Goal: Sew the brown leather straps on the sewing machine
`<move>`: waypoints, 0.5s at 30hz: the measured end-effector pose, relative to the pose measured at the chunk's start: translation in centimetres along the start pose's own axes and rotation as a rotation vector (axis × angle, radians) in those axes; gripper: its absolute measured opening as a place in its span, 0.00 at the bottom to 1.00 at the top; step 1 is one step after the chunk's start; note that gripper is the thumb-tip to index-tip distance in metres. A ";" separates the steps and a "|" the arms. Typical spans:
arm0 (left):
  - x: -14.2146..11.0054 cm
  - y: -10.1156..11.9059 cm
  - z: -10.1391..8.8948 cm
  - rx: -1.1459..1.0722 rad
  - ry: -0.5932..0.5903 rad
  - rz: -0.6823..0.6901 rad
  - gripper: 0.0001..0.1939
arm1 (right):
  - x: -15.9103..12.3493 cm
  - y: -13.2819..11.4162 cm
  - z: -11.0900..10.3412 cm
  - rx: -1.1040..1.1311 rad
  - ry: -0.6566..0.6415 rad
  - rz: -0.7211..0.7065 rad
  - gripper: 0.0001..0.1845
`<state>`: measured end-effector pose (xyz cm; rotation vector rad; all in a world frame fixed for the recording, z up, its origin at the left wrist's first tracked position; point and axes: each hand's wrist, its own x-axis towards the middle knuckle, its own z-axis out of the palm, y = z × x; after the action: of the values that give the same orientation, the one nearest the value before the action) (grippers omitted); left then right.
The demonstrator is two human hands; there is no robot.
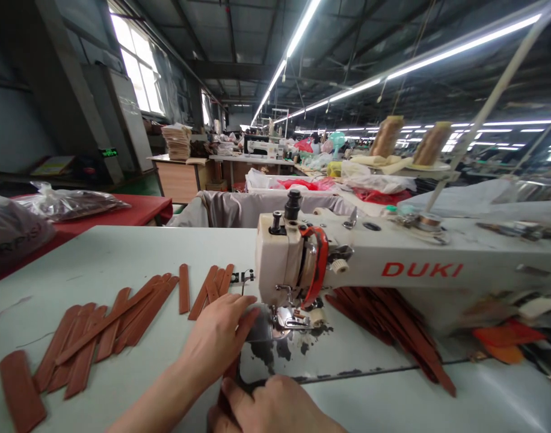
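Observation:
A brown leather strap (231,368) runs between my two hands, just left of the sewing machine's needle area. My left hand (215,334) is closed over its far part, thumb and fingers near the metal presser foot (291,319). Closer to me, my right hand (275,406) pinches the strap's near part; the lower fingers are cut off by the frame edge. The strap's far end is hidden by my left hand. The white sewing machine (357,258) stands over the pale worktop, its orange-red guard (318,264) beside the needle bar.
Several loose brown strips (117,328) lie on the worktop (99,252) to the left. A bundle of longer brown straps (393,331) rests under the machine arm. Behind are a cloth-lined bin (230,207), thread cones (386,137) and a red table (144,207) with bagged goods.

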<state>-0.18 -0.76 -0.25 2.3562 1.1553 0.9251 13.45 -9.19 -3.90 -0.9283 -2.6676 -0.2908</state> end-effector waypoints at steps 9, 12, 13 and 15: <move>-1.1 1.3 -1.7 -0.455 -0.122 0.203 0.18 | -2.4 1.7 -3.0 -0.012 0.317 -0.064 0.17; -1.4 1.3 -1.2 -0.817 -0.208 0.059 0.23 | -4.1 3.4 -5.3 -0.059 0.352 -0.049 0.17; -1.5 1.2 -0.9 -0.846 -0.210 0.018 0.23 | -4.3 3.9 -5.7 -0.065 0.337 -0.045 0.16; -1.5 0.9 -0.2 -0.739 -0.197 -0.010 0.21 | -4.4 4.7 -5.7 -0.061 0.294 -0.019 0.15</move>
<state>-0.41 -2.49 -0.19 1.7797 0.5977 0.8918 20.88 -9.67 0.34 -0.8076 -2.4107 -0.4762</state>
